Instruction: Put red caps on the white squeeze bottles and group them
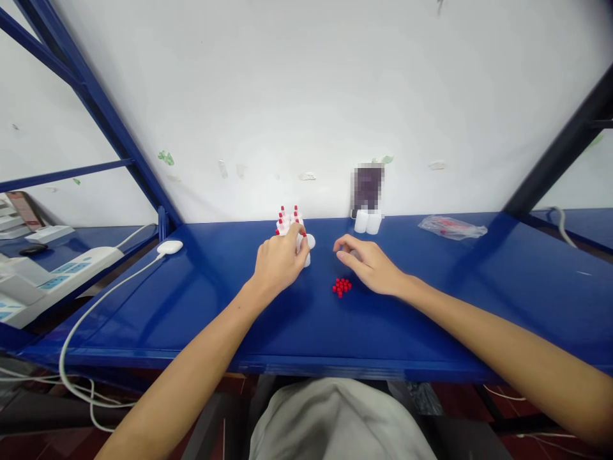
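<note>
My left hand (280, 259) is closed around a small white bottle with a red cap (306, 243), held just in front of a cluster of several upright red-capped white bottles (288, 218). My right hand (366, 263) rests on the blue table (201, 306) with fingers curled loosely; whether it holds anything is hidden. A small pile of several red caps (341, 287) lies just left of my right wrist. Two uncapped white bottles (367, 222) stand farther back by the wall.
A clear plastic bag with red bits (453, 227) lies at the back right. A white mouse-like device (169, 246) with a cable sits at the left. Power strips (71, 271) lie on the adjoining left table. Blue frame bars rise on both sides.
</note>
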`<state>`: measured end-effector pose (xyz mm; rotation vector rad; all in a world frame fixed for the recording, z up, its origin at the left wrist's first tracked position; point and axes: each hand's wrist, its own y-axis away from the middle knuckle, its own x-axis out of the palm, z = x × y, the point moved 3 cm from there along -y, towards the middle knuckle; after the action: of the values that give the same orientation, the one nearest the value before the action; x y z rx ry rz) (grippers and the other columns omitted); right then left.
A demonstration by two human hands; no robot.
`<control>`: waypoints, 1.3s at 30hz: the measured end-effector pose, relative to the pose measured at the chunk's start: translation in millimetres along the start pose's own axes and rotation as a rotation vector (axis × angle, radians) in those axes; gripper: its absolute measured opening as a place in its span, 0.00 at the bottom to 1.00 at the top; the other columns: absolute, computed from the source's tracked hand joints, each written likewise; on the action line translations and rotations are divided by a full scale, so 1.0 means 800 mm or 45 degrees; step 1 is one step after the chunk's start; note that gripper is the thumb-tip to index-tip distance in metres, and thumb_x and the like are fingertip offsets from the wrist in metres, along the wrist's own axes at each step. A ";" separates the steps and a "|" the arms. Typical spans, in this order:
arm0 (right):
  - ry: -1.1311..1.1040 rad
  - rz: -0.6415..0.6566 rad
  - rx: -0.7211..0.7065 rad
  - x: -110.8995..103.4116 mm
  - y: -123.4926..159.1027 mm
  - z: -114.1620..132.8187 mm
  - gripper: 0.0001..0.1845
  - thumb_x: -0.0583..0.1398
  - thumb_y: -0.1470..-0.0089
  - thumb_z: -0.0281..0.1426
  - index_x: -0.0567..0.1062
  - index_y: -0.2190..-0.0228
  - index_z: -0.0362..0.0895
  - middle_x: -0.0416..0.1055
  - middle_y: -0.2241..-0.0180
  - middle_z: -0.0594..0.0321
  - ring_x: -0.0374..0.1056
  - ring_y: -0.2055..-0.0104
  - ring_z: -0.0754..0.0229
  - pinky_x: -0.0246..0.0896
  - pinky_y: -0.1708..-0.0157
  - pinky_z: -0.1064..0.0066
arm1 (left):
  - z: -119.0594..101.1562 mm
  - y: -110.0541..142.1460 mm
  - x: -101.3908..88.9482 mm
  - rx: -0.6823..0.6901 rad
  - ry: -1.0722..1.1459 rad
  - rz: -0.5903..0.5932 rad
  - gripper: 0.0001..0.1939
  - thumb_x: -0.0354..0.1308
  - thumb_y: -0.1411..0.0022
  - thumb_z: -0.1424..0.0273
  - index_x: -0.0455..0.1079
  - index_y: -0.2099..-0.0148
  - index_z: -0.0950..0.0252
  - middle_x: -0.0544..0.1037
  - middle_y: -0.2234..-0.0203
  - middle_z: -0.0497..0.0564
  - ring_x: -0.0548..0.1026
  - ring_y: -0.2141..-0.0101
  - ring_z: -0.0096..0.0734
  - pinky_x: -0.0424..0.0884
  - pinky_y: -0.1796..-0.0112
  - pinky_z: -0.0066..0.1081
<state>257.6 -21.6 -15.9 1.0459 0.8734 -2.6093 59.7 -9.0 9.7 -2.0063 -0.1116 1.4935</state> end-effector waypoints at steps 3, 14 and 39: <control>0.045 0.011 -0.008 0.001 -0.001 0.000 0.09 0.53 0.38 0.36 0.70 0.63 0.45 0.71 0.71 0.66 0.62 0.73 0.63 0.55 0.69 0.71 | 0.001 0.000 -0.002 -0.060 -0.179 0.065 0.13 0.46 0.31 0.64 0.66 0.50 0.61 0.78 0.73 0.53 0.77 0.72 0.40 0.65 0.69 0.31; 0.015 -0.127 0.054 0.000 0.000 -0.004 0.12 0.63 0.48 0.41 0.72 0.73 0.45 0.63 0.82 0.70 0.57 0.79 0.65 0.54 0.74 0.70 | 0.000 0.003 0.009 -0.034 -0.316 0.111 0.18 0.43 0.30 0.64 0.69 0.47 0.61 0.79 0.69 0.57 0.77 0.71 0.39 0.67 0.69 0.31; -0.309 -0.030 0.048 0.003 0.001 -0.014 0.16 0.46 0.37 0.34 0.72 0.63 0.44 0.65 0.73 0.65 0.61 0.70 0.60 0.56 0.65 0.67 | -0.039 0.030 0.034 0.764 0.152 0.403 0.07 0.52 0.36 0.67 0.70 0.61 0.64 0.74 0.70 0.48 0.70 0.74 0.27 0.60 0.72 0.28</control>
<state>262.3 -15.4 -24.0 0.7104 0.7865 -2.7079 89.9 -30.0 -20.3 -1.6535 0.6553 1.3695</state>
